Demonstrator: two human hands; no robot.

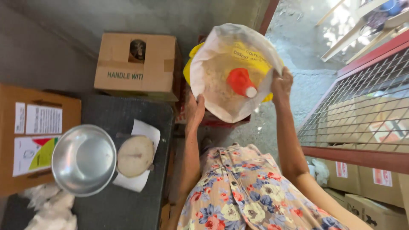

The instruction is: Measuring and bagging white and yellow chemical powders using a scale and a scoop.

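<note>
A large white woven sack [213, 91] stands open in front of me, with pale grain inside and a red scoop [240, 81] lying in it. My left hand [195, 111] grips the sack's near left rim. My right hand [281, 84] holds its right rim, keeping the mouth spread wide. A yellow container [188, 64] shows behind the sack. To the left, a shiny metal bowl [84, 159] sits on a weighing scale with a round dial [135, 156] on a dark table [123, 115].
A brown cardboard box [136, 64] stands beyond the table, another labelled box [34, 136] at the left edge. White crumpled bags [49, 211] lie at lower left. A red-framed wire mesh cage [362, 110] with boxes fills the right; more cartons [366, 191] sit below it.
</note>
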